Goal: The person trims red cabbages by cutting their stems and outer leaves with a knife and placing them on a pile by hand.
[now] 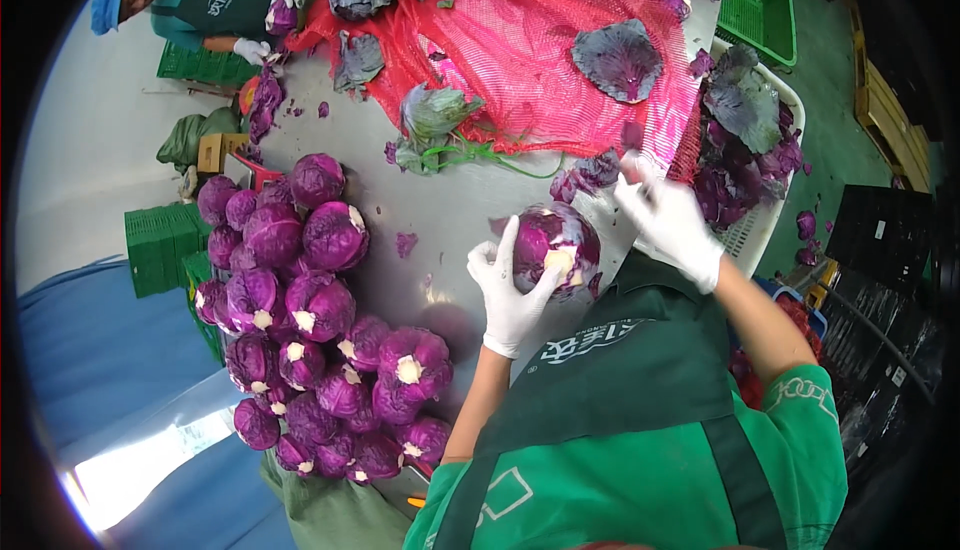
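Note:
A red cabbage (551, 242) with a pale cut stem stands on the steel table (420, 205), close to the front of my apron. My left hand (506, 287), in a white glove, grips its left side, with the thumb beside the stem. To the right and a little farther off, my gloved right hand (667, 216) is raised, apart from the cabbage. Its fingers are blurred, and I cannot tell if anything is between them. Loose purple leaves (589, 175) lie just beyond the cabbage.
Trimmed red cabbages (322, 310) are piled at left. A red mesh sack (495, 47) with outer leaves spreads across the far side. A white basket (765, 227) at right holds leaves. Across the table a co-worker (225, 2) holds another cabbage. A green crate (757, 10) stands far right.

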Motion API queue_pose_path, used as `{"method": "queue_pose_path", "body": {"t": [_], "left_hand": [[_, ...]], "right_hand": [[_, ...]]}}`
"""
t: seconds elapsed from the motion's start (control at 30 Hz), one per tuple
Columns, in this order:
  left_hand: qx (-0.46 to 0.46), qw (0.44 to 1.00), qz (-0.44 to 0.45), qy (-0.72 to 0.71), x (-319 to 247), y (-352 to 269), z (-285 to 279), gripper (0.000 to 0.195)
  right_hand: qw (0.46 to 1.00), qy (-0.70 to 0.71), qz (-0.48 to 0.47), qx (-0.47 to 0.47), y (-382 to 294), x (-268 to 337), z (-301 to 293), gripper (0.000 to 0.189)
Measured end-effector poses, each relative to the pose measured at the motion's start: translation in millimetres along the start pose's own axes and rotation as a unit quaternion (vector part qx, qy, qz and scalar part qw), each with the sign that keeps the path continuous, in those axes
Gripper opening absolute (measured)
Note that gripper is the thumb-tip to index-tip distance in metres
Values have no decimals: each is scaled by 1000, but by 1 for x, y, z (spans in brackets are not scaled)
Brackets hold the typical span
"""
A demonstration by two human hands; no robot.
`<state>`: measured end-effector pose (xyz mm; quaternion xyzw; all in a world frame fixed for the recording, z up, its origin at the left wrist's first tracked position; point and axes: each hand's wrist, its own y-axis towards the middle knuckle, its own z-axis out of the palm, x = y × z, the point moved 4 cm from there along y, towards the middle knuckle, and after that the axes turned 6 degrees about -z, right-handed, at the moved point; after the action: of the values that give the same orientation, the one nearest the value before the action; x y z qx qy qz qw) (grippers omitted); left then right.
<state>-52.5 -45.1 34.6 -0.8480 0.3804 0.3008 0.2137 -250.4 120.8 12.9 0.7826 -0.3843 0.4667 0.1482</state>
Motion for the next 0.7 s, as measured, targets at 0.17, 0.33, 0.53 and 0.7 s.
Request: {"method": "queue_pose_path", "body": {"t": [0.17, 0.33, 0.53, 0.7], "left_hand": [[-39, 995, 47, -85, 3, 7, 21, 81], [3, 993, 90, -77, -3, 11, 23, 84], [10, 991, 92, -99, 8, 13, 23, 88], [61, 986, 157, 3, -10, 10, 18, 84]], "right_hand": [[986, -54, -76, 135, -41, 29, 38, 50], [956, -192, -168, 147, -22, 30, 32, 50], [988, -90, -123, 19, 9, 7, 4, 47], [950, -203, -235, 20, 8, 20, 38, 21]]}}
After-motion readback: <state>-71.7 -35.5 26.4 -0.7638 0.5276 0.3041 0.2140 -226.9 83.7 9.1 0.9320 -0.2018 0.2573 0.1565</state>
